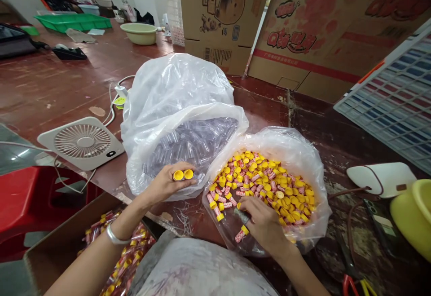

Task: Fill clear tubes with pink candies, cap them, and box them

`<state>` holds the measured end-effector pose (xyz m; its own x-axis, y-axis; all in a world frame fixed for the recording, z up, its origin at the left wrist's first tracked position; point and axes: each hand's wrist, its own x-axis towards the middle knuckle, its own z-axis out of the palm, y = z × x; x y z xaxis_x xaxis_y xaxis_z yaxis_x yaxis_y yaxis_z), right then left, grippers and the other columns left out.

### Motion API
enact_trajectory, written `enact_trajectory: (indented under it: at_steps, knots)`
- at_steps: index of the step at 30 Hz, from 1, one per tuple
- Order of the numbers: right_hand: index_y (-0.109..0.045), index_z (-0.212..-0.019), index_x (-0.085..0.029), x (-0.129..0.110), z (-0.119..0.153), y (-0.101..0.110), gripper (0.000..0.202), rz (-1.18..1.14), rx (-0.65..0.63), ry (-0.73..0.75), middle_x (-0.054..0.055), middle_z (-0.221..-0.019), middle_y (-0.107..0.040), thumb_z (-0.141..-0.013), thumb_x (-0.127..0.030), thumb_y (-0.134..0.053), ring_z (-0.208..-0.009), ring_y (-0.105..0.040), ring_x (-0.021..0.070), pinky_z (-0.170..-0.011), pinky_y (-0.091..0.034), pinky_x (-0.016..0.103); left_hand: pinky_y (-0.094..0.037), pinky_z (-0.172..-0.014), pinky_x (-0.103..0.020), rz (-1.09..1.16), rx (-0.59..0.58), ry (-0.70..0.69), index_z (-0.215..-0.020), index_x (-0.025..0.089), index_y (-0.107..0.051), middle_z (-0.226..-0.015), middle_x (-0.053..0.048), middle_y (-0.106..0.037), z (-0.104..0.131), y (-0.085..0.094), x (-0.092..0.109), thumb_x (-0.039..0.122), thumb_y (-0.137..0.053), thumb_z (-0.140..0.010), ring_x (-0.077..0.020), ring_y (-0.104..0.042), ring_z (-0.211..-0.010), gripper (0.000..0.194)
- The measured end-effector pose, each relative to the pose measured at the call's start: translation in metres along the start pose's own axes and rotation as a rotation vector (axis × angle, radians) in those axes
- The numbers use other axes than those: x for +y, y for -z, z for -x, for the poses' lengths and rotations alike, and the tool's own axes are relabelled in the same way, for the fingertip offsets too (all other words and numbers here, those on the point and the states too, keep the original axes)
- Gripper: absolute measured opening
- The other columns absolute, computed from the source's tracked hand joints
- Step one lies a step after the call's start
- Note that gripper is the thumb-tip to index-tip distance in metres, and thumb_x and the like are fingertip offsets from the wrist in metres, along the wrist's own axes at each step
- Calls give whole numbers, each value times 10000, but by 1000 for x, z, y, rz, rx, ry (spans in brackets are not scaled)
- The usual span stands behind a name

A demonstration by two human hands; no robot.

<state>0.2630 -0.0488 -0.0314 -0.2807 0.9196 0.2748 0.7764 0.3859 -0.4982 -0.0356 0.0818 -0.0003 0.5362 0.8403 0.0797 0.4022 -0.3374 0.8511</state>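
Observation:
My left hand (170, 181) is closed around two yellow caps (183, 175), held side by side with their round hollows facing me. Whether clear tubes sit behind them is hidden by the fingers. Behind that hand, an open plastic bag (175, 80) holds many clear plastic tubes (188, 145). My right hand (262, 219) is over the near side of a second plastic bag (292, 145), full of yellow caps with pink-and-white patterned pieces (245, 179). Its fingers pinch a yellow cap (239, 205), mostly covered. Grey wrapping (241, 217) shows on one digit.
A cardboard box (43, 251) of filled, capped tubes is at lower left, near a red stool (27, 206). A small fan (84, 142) stands left of the bags. Scissors (350, 264), a phone (384, 224) and a yellow-green bucket (414, 215) lie right. Cardboard cartons (225, 26) rise behind.

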Motion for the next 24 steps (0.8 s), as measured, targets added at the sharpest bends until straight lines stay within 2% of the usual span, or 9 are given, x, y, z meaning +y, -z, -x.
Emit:
enact_trajectory:
  at_steps: [3,6,10,12,14,17,20,22,24]
  knots:
    - [-596,-1102,-244,-14,-16,11,295,-397,271,-118,45,-1082,-696,-868,-65,-610,-1021,-689,195,-875,-580,328,-482,-793,-265,209,-89,104,-1033,169,-731,-974,-54,-736,12,-14,22,391,-732,-822,-188,-654,-874,307]
    - [-614,-1207,-280,-36,-35,18,340,-573,371,-147,37,-1145,-689,-902,-131,-634,-1063,-681,188,-909,-577,329,-470,-714,-247,372,-196,172,-1033,152,-741,-900,-50,-737,17,-35,40,401,-750,-797,-171,-633,-787,343]
    - [-659,-1176,-280,-51,-51,20,309,-453,268,53,25,-1130,-709,-927,-107,-601,-1089,-668,161,-976,-542,305,-431,-643,-227,519,-191,194,-931,125,-738,-789,-25,-687,18,-53,52,415,-755,-787,-135,-559,-683,325]
    - [-614,-1260,-261,-53,-51,18,355,-377,177,142,47,-1184,-697,-928,-136,-607,-1133,-650,176,-1007,-534,328,-418,-626,-221,648,-170,204,-864,118,-717,-730,-10,-648,19,-58,53,418,-754,-790,-122,-527,-654,311]
    - [-517,-1382,-221,-52,-48,13,504,-276,109,194,92,-1283,-648,-896,-175,-639,-1225,-596,227,-1065,-503,406,-428,-646,-224,806,-132,243,-825,121,-692,-726,-6,-632,21,-63,51,413,-766,-781,-124,-526,-668,305]
    - [-411,-1455,-182,-52,-41,2,653,-124,120,201,127,-1315,-611,-840,-153,-629,-1278,-543,278,-1110,-451,500,-449,-701,-241,993,-73,338,-792,126,-677,-758,-16,-639,23,-77,48,415,-789,-758,-134,-545,-705,312]
    - [-418,-1423,-194,-57,-38,-10,636,-72,172,166,119,-1227,-642,-819,-139,-606,-1223,-569,282,-1125,-414,546,-459,-744,-256,1081,-74,393,-849,130,-693,-803,-24,-649,25,-89,46,409,-832,-706,-150,-566,-750,343]
    - [-413,-1419,-199,-62,-38,-14,648,-84,123,167,110,-1233,-643,-800,-113,-585,-1235,-562,274,-1162,-357,564,-468,-765,-271,1090,-108,404,-921,134,-691,-844,-32,-657,31,-88,43,398,-856,-669,-167,-582,-786,400]
    - [-382,-1454,-196,-63,-39,-13,715,-109,-32,212,102,-1332,-608,-778,-95,-591,-1326,-499,262,-1197,-317,534,-473,-750,-273,1019,-172,405,-937,137,-682,-834,-34,-657,45,-73,33,394,-853,-667,-168,-583,-774,411]
